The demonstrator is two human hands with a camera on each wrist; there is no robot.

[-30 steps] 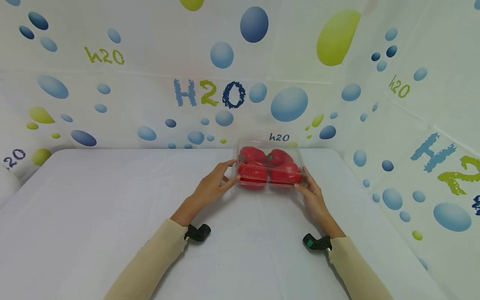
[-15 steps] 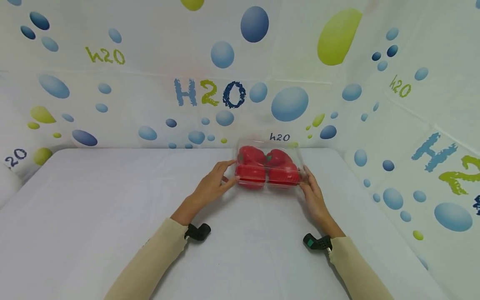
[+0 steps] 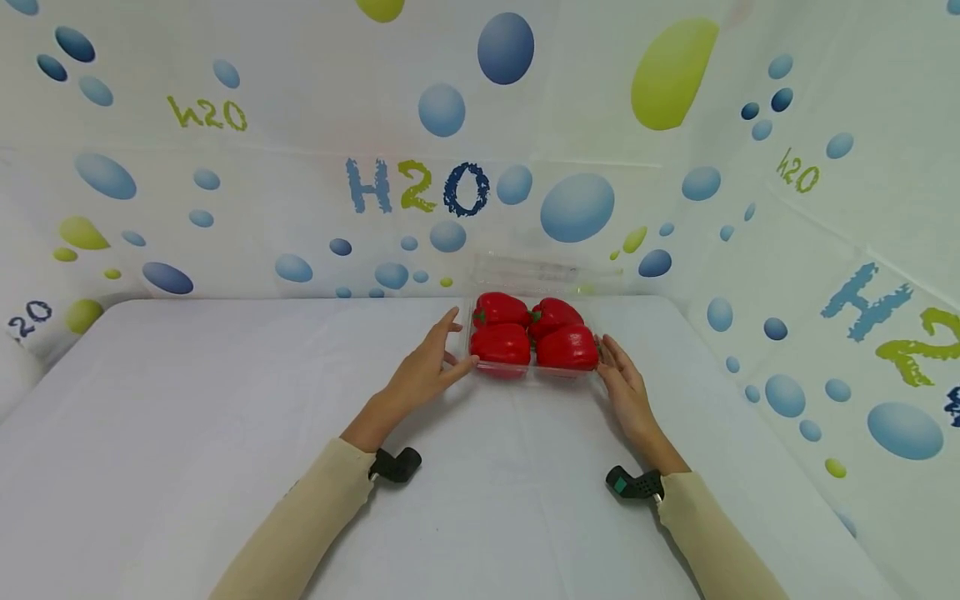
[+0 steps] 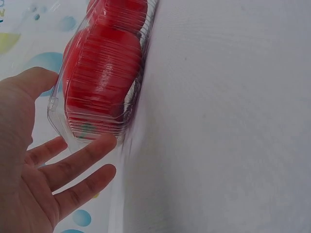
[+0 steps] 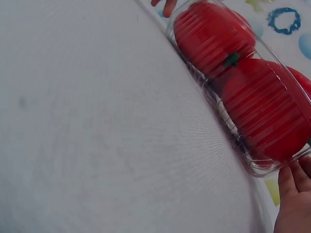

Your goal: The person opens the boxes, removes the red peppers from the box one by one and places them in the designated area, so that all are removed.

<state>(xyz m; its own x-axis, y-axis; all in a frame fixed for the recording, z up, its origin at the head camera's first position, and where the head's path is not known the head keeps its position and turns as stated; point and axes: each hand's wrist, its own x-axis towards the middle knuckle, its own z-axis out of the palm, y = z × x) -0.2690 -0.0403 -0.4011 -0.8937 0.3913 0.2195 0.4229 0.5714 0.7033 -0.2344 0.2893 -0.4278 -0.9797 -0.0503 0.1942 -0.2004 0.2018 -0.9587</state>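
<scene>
Near the far edge of the white cloth-covered counter (image 3: 480,517), towards its right corner, a clear ribbed plastic box (image 3: 534,370) with raised lid (image 3: 517,272) holds four glossy red bell peppers (image 3: 501,344); left hand (image 3: 420,371), fingers spread, and right hand (image 3: 628,396), fingers extended, touch opposite ends

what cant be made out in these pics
Head: floor of container, mostly hidden by red peppers
Head: outline of clear lid, faint against patterned backdrop
Left wrist: far end of container, cut by top edge
Right wrist: part of right hand, cut by right and bottom edges
</scene>
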